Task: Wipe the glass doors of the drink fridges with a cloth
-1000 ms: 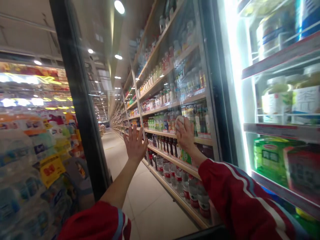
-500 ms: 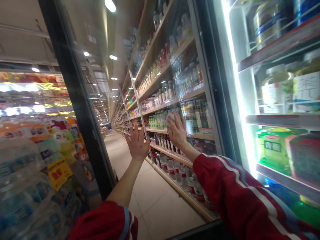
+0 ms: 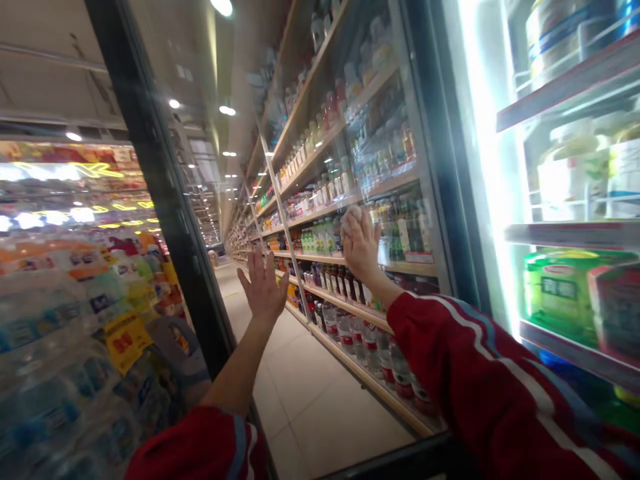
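Note:
A framed glass door [image 3: 320, 360] stands open in front of me, with shelves of drinks showing in and through its pane. My right hand [image 3: 363, 250] presses a bunched pale cloth [image 3: 353, 217] against the upper middle of the glass, its fingers bent over the cloth. Only the cloth's upper edge shows; the rest is under the palm. Lower and to the left, my left hand [image 3: 263, 287] is spread with fingers apart, palm toward the pane, apparently resting on it. Nothing is in that hand.
Right of the door, a lit cooler holds bottles [image 3: 567, 170] and green packs [image 3: 560, 293] on shelves. Its dark frame edge [image 3: 445, 153] runs beside my right arm. Stacked bottled drinks with a yellow sign [image 3: 126, 341] stand at the left, beyond the door frame [image 3: 165, 180].
My right hand has moved the cloth slightly up and to the right on the glass. My left hand has shifted a little left, still spread. The view has moved slightly.

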`<state>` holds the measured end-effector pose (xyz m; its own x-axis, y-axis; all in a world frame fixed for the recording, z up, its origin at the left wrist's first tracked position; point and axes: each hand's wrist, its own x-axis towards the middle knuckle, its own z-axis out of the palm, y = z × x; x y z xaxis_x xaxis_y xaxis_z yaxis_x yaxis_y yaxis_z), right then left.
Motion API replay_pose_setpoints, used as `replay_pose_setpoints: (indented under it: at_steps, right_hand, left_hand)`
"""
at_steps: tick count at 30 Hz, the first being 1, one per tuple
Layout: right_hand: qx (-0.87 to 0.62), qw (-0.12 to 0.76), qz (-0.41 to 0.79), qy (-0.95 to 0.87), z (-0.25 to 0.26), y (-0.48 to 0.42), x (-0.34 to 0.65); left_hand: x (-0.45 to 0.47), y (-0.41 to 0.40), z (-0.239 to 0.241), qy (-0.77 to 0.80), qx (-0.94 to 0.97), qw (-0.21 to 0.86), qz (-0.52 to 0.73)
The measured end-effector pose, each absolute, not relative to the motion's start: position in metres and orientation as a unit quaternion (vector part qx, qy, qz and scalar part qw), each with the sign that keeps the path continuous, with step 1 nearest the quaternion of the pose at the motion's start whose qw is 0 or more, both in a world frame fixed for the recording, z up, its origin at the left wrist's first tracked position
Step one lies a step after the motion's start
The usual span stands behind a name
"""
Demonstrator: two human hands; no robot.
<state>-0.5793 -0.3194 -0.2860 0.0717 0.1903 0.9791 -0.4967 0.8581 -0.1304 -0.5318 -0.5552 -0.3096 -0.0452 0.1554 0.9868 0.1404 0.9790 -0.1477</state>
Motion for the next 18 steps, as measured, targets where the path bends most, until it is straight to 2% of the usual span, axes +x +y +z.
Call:
replay_pose_setpoints:
  at_steps: [7,14,18]
  right_hand:
    - [0.283,0.672,0.110,-0.676,-0.303,-0.374,-0.558]
    - [0.165,0.709,0.233,-0.645,-0.276,-0.342,-0.571]
    - [0.207,0.696,0.198,-0.658,-0.273,-0.379,-0.560]
  left_hand:
    - [-0.527,-0.557,-0.308,-0.743,-0.109,0.660,0.005]
    - [-0.520,-0.587,-0.302,-0.721,-0.041,0.691,-0.030]
    - [-0.519,-0.593,-0.305,-0.728,-0.042,0.683,-0.026]
